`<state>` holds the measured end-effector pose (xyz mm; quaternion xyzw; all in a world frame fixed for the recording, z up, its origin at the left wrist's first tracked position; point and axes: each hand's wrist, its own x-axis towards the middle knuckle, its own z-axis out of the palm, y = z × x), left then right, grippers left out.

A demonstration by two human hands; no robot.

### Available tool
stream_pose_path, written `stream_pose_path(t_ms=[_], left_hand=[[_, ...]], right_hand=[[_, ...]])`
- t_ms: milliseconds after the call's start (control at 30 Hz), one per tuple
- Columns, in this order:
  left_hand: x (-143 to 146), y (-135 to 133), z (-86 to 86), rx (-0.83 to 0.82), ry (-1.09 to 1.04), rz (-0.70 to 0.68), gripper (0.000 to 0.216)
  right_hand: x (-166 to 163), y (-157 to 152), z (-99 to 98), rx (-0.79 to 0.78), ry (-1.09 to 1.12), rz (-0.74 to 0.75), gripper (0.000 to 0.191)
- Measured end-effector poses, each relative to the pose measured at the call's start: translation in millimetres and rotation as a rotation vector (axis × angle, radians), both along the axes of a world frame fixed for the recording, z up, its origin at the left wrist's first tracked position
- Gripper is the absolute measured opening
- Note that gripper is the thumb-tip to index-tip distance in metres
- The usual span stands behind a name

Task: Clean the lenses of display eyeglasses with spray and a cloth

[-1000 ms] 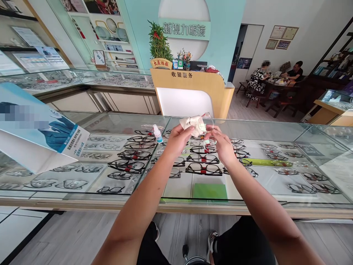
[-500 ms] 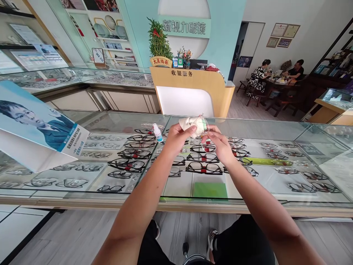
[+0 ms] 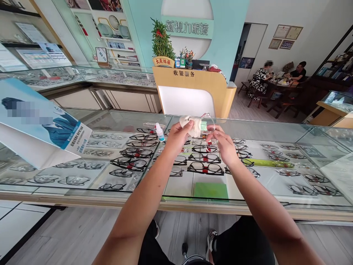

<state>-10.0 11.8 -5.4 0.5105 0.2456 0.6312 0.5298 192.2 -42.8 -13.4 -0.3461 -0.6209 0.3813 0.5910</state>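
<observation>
Glasses (image 3: 209, 123) — partly hidden by right hand (image 3: 223, 142), cloth (image 3: 195, 127) in left hand (image 3: 179, 135)

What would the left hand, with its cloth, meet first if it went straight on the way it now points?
Most likely the glasses held in the right hand, just past the cloth that the left hand pinches, though depth is hard to judge.

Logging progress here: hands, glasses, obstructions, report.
Left hand pinching crumpled white cloth. Right hand holding thin-rimmed clear eyeglasses. White, blue-labelled plastic bottle beside left hand.
</observation>
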Motion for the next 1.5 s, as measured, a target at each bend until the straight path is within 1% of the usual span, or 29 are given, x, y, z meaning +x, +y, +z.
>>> stream_pose_path(t_ms=[100, 167, 367, 533, 667, 833, 1033, 1200, 1400, 1500], left_hand=[[-1, 2, 0.2, 0.017, -0.014, -0.01, 0.054], [-1, 2, -0.6, 0.013, 0.001, -0.017, 0.057], [4, -2, -2.9, -0.056, 0.12, -0.015, 0.067], [4, -6, 0.7, -0.063, 0.153, -0.044, 0.058], [3, -4, -0.1, -0.063, 0.158, -0.005, 0.046], [1, -1, -4.8, -0.076, 0.207, 0.045, 0.034], [3, -5, -2.1, -0.106, 0.255, 0.133, 0.023], [2, -7, -0.1, -0.072, 0.298, 0.159, 0.019], [2, -16, 8.6, 0.023, 0.394, 0.243, 0.023], [2, -18, 11.5, 0.039, 0.406, 0.25, 0.028]], right_hand=[[3, 2, 0.0, 0.001, 0.067, -0.015, 0.053], [3, 3, 0.6, 0.004, 0.087, -0.01, 0.052], [2, 2, 1.0, 0.0, 0.043, -0.006, 0.055], [3, 3, 0.3, -0.01, -0.016, -0.003, 0.058], [4, 1, 1.7, 0.019, -0.052, -0.011, 0.061], [1, -4, 2.2, 0.123, -0.166, -0.033, 0.064], [-4, -7, -0.5, 0.223, -0.294, -0.096, 0.067], [-4, -8, -0.3, 0.236, -0.339, -0.119, 0.064], [-4, -8, -0.3, 0.23, -0.343, -0.141, 0.062], [-3, -6, -1.9, 0.206, -0.318, -0.148, 0.06]])
